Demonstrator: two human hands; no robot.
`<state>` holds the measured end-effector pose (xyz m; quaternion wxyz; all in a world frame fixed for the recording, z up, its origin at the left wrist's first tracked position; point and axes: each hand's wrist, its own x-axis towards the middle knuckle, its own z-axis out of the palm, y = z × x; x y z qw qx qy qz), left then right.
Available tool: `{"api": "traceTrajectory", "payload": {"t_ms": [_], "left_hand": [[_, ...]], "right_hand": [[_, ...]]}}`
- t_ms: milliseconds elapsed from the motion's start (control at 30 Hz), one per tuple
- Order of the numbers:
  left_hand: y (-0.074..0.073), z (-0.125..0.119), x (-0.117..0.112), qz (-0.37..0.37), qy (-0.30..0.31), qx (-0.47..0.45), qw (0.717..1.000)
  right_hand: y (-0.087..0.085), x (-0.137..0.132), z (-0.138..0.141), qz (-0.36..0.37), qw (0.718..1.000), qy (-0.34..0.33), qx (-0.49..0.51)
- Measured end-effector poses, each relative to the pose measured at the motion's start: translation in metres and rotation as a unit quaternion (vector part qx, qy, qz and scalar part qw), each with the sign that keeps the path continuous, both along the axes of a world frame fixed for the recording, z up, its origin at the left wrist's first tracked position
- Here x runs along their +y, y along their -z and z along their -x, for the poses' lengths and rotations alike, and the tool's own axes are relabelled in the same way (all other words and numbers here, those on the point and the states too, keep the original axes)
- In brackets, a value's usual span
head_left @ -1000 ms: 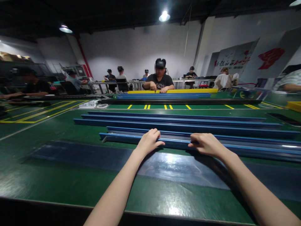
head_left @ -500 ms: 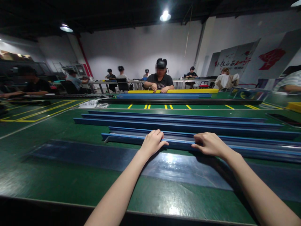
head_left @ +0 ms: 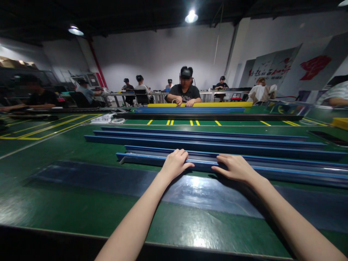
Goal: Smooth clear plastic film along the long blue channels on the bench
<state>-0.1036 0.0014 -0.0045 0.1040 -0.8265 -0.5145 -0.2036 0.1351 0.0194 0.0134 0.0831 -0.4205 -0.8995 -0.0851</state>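
Note:
A long blue U-shaped channel point(head_left: 152, 160) lies open side up across the green table. At its left end a thin pale strip point(head_left: 123, 158) bends out over the front wall. My left hand point(head_left: 175, 165) is closed over the channel's front wall, fingers inside and thumb along the outer face. To its right, my right hand point(head_left: 236, 168) is at the same wall with thumb and fingers spread apart; whether the fingertips touch the channel I cannot tell. In front of the channel a clear plastic sheet point(head_left: 108, 180) lies flat on the table, partly beneath my forearms.
More blue channels point(head_left: 201, 144) lie just behind. Beyond them are a black bar point(head_left: 206, 117), a yellow bar point(head_left: 217, 104) and a seated co-worker point(head_left: 186, 90) facing me. A dark flat object point(head_left: 328, 138) lies at the right. The table's front edge point(head_left: 81, 234) is close to me.
My right hand has slid left along the channel, closer to my left hand, and its thumb and fingers have spread. My left hand has hardly moved.

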Motion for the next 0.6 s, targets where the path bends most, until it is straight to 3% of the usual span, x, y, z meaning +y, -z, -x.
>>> {"api": "traceTrajectory", "payload": {"t_ms": [333, 600], "left_hand": [[-0.005, 0.01, -0.001, -0.03, 0.008, 0.036, 0.999], [-0.016, 0.028, -0.003, 0.001, -0.007, 0.023, 1.0]], "right_hand": [[-0.006, 0.001, 0.005, -0.001, 1.0, -0.028, -0.004], [-0.011, 0.002, -0.017, 0.006, 0.999, 0.033, -0.034]]}}
